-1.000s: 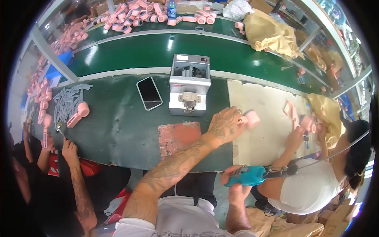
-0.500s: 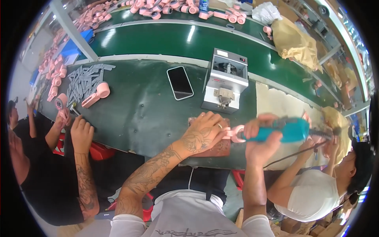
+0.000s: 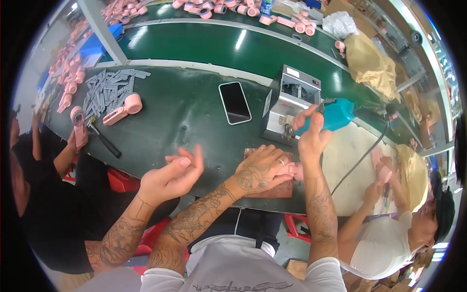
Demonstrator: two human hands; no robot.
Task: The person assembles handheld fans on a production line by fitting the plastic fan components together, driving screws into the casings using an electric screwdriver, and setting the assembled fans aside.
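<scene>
On a reddish-brown block, my left hand is closed over a pink handheld fan, whose round end sticks out past my fingertips. Most of the fan's handle is hidden under the hand. My right hand grips a teal corded power screwdriver. The screwdriver's tip end is at the front of a grey metal screw feeder; whether it touches cannot be made out.
A phone lies left of the feeder. Farther left are grey plastic strips, another pink fan and a hammer. A co-worker's hand reaches in from the left. Another person's hands hold a pink part at right. Behind runs a green conveyor.
My right hand has lifted the screwdriver off the pink fan and carried it up to the feeder. The left co-worker's hand has let go of the hammer and moved right, its fingers raised.
</scene>
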